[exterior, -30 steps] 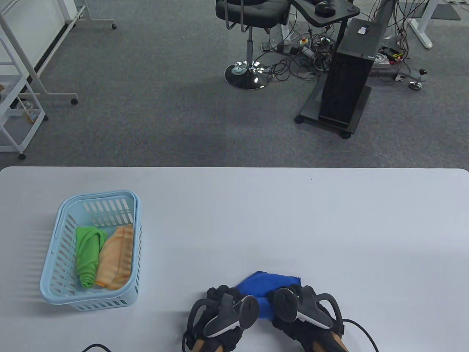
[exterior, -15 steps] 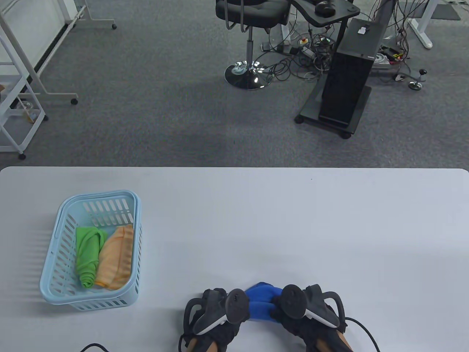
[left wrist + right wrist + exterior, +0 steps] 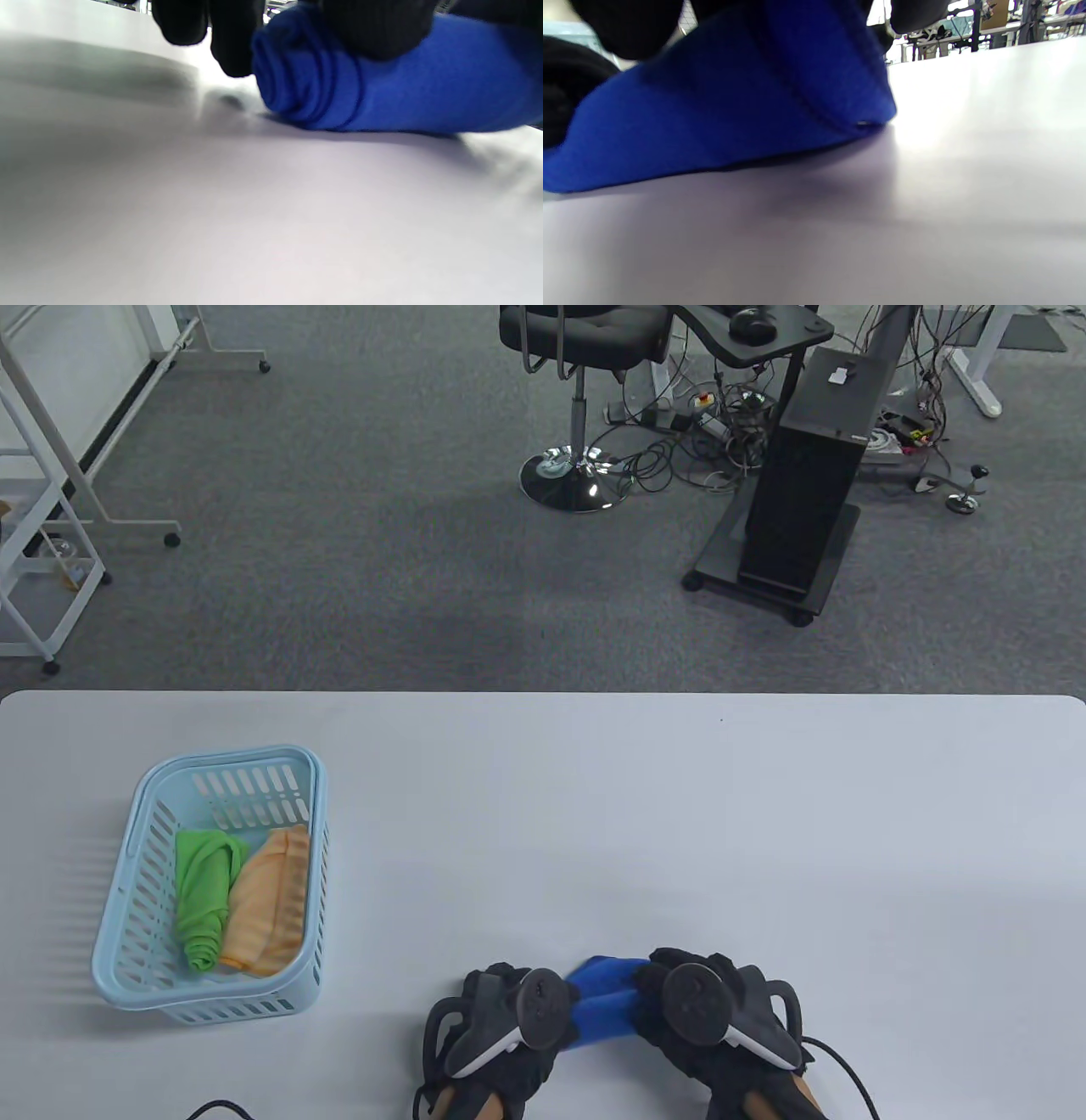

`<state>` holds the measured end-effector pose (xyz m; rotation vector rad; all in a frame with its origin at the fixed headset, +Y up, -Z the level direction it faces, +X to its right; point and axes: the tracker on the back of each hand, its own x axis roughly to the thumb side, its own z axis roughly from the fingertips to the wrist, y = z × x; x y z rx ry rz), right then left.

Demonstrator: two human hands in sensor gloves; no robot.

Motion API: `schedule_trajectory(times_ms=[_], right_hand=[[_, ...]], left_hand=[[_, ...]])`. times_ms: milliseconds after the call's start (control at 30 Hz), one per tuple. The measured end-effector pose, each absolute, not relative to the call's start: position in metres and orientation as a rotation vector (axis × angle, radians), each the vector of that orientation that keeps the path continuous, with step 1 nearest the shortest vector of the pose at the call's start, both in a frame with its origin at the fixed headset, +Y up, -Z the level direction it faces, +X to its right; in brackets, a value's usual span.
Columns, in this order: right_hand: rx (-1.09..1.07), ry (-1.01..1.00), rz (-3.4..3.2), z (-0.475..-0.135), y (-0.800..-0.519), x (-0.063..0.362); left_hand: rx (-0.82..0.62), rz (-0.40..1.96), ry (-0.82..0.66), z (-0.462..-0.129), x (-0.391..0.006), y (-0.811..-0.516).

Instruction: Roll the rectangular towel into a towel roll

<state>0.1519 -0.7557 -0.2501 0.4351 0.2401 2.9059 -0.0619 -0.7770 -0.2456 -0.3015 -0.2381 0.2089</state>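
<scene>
The blue towel (image 3: 604, 1005) lies near the table's front edge, rolled into a short thick roll between my two hands. My left hand (image 3: 502, 1016) holds its left end. The left wrist view shows the spiral end of the roll (image 3: 305, 80) on the table, with my gloved fingers (image 3: 373, 29) pressing on top. My right hand (image 3: 700, 1005) holds the right end. In the right wrist view the towel (image 3: 734, 110) fills the upper left, with gloved fingers (image 3: 628, 25) over it. The hands and trackers hide much of the roll in the table view.
A light blue plastic basket (image 3: 127, 848) stands at the left of the white table (image 3: 679, 814). It holds a green rolled towel (image 3: 202, 895) and an orange rolled towel (image 3: 270, 899). The table's front edge is close behind my hands.
The flat blue part that lay beyond my hands has been drawn in, and the towel is now a compact roll. Both hands have closed in over its ends.
</scene>
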Motion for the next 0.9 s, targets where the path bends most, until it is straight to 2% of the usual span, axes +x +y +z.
schedule_trajectory(times_ms=[100, 200, 300, 500, 600, 700, 900], right_hand=[[0.451, 0.328, 2.980, -0.251, -0.763, 0.149], [0.455, 0.382, 3.047, -0.251, -0.769, 0.145], [0.422, 0.362, 3.055, -0.252, -0.771, 0.144], [0.439, 0.293, 3.004, -0.252, -0.768, 0.145], [0.472, 0.325, 2.929, -0.251, -0.766, 0.146], [0.464, 0.325, 2.940, -0.251, -0.763, 0.145], [0.455, 0.198, 2.807, -0.246, -0.754, 0.144]], left_hand=[[-0.272, 0.223, -0.242, -0.245, -0.063, -0.775], [-0.159, 0.265, -0.246, -0.244, -0.069, -0.765], [-0.090, 0.259, -0.302, -0.242, -0.069, -0.759], [-0.324, 0.130, -0.340, -0.243, -0.058, -0.777], [-0.306, 0.048, -0.335, -0.242, -0.054, -0.779], [-0.227, 0.097, -0.351, -0.243, -0.055, -0.775], [-0.322, 0.258, -0.313, -0.247, -0.074, -0.772]])
